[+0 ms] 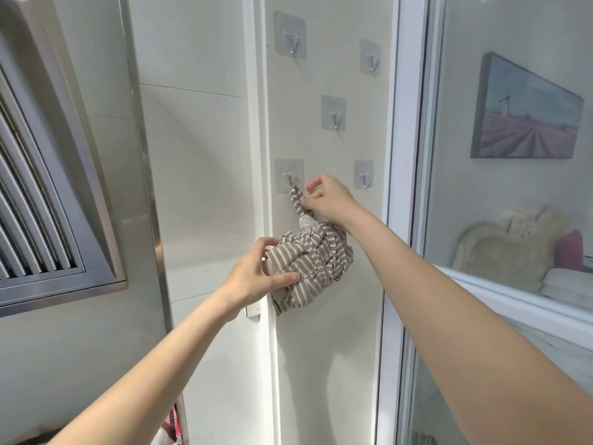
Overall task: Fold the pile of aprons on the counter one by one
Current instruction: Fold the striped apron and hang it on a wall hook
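Observation:
A brown-and-white striped apron [313, 261] is bundled up against the wall panel. Its strap loop [296, 200] hangs on the lower left adhesive hook [289, 178]. My left hand [260, 274] grips the bundle from the left, thumb across its front. My right hand [327, 200] pinches the strap just below the hook, with the other fingers spread. The counter and the pile of aprons are out of view.
Several more bare adhesive hooks [335, 115] are stuck on the beige panel. A steel range hood [48, 187] hangs at the left. A glass door frame [404, 187] stands at the right, with a framed picture [526, 110] behind the glass. Red fabric [171, 425] shows at the bottom.

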Motion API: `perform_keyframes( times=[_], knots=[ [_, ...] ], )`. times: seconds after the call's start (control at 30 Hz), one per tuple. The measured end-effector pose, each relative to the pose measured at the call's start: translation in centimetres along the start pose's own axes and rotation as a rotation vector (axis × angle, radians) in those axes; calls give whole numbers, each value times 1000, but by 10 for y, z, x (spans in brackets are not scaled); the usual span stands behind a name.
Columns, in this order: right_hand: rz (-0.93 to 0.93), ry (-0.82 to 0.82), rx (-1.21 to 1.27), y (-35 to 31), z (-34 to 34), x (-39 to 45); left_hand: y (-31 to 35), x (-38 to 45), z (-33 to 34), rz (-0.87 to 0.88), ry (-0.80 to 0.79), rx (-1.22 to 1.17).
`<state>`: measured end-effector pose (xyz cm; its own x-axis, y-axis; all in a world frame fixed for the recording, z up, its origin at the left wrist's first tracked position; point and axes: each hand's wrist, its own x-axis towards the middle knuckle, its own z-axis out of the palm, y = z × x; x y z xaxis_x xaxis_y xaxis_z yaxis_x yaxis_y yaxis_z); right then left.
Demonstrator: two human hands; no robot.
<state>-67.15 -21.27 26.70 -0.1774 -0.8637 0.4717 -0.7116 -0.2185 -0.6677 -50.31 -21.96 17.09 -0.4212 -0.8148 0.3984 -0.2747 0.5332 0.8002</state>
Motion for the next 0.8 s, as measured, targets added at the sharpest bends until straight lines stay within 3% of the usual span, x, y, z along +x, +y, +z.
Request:
perform_keyframes(
  times=[0.2,0.4,0.5,0.63,0.8],
  knots=[
    [64,193,116,-18,-9,15,17,9,-13,82,12,-8],
    [-152,156,29,-32,-15,19,36,16,-27,109,9,77],
    [-174,134,258,-24,-25,15,42,17,-20,128,-26,87],
    [23,147,704,7,-58,9,52,26,1,148,-84,25],
    [243,364,563,52,-83,18,65,55,55,160,-152,51]
  ],
)
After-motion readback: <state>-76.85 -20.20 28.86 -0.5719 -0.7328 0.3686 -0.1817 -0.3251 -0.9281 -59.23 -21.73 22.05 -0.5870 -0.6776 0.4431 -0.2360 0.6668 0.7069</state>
